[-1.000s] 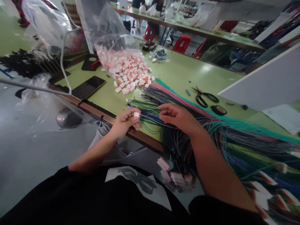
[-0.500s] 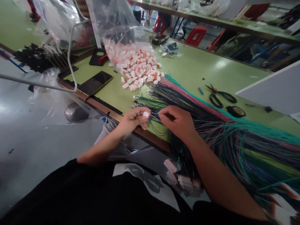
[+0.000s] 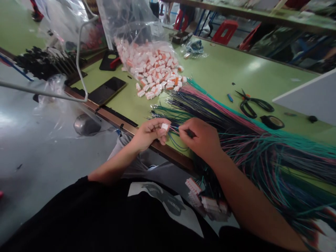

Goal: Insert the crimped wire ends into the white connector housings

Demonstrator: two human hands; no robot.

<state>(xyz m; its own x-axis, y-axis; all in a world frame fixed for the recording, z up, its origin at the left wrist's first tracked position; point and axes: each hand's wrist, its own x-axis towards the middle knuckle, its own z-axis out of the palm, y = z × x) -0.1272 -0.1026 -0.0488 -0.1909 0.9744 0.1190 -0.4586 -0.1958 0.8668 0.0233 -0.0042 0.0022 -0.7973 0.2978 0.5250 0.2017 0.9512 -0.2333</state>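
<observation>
Between the thumb and fingers of my left hand [image 3: 153, 133] is a small white connector housing [image 3: 165, 127], with thin wires [image 3: 174, 130] running out of it to the right. My right hand [image 3: 198, 136] is pinched on a wire close to the connector. A blue wire [image 3: 178, 145] loops down below the two hands. Just beyond them lie bundles of cut wires [image 3: 210, 108] in green, pink and dark colours. A pile of white and orange connector housings [image 3: 157, 71] spills from a clear plastic bag [image 3: 133, 29] behind.
A phone [image 3: 107, 91] lies by the table edge on the left. Black-handled scissors [image 3: 253, 103] and a roll of black tape [image 3: 272, 121] are at the right. Finished-looking connectors on wires [image 3: 207, 199] hang by my lap. A grey bent rod [image 3: 78, 63] crosses the left side.
My right hand stays pinched, and a wire now reaches from it to the connector more plainly. The view has shifted slightly; my left hand keeps the connector.
</observation>
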